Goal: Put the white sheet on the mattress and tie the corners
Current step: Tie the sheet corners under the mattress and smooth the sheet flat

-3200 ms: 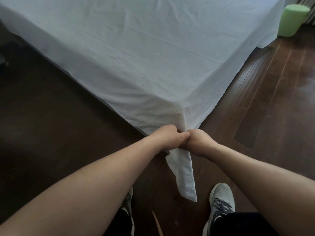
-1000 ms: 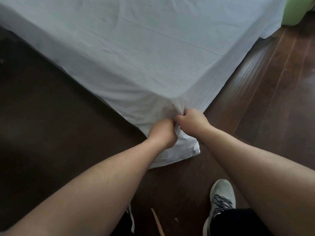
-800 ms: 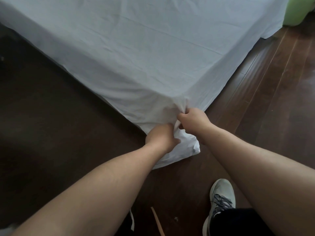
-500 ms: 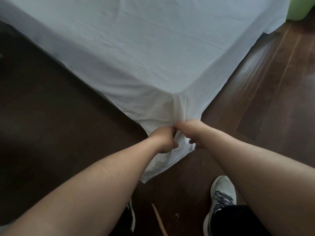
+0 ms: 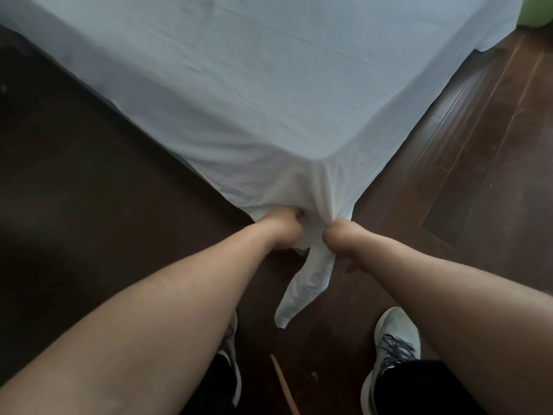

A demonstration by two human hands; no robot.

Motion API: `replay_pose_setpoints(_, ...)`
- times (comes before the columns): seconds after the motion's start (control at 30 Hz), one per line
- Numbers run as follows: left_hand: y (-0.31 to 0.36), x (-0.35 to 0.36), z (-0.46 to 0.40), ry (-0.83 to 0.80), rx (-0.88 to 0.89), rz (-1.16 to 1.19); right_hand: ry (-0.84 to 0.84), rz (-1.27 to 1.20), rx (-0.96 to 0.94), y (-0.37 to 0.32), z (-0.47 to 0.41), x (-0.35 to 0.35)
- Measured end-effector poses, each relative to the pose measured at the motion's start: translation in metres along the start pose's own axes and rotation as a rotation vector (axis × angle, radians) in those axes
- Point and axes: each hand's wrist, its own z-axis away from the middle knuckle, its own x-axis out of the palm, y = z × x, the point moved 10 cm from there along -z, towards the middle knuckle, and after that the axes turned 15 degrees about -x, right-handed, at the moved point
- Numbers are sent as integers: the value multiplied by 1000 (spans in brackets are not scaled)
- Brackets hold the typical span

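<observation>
Head view: white sheet (image 5: 269, 94) gathered at the mattress's near corner.
Soft, light cloth is clenched by left hand (image 5: 282, 230) and right hand (image 5: 341, 245); bunched tail is best held.

White sheet (image 5: 269, 85) drapes the mattress — both on dark wooden floor (image 5: 478, 175).

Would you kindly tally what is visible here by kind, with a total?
White sheet: 1
Hands, left hand and right hand: 2
Shoes, left shoe and right shoe: 2
Green object: 1
Total: 6
</observation>
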Motion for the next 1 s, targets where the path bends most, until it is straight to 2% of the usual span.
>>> replay_pose_setpoints(0.2, 17, 13, 4, -80, 73, 73, -7, 180, -84, 14, 6, -4)
replay_pose_setpoints(0.37, 32, 24, 6, -82, 104, 101, 0, 257, -119, 27, 15, -11)
replay_pose_setpoints(0.67, 33, 40, -5, -135, 82, 80, -53, 393, -297, 19, 13, 17)
replay_pose_setpoints(1.0, 33, 31, 3, -170, 91, 182, -81, 371, -336, 12, -2, 31)
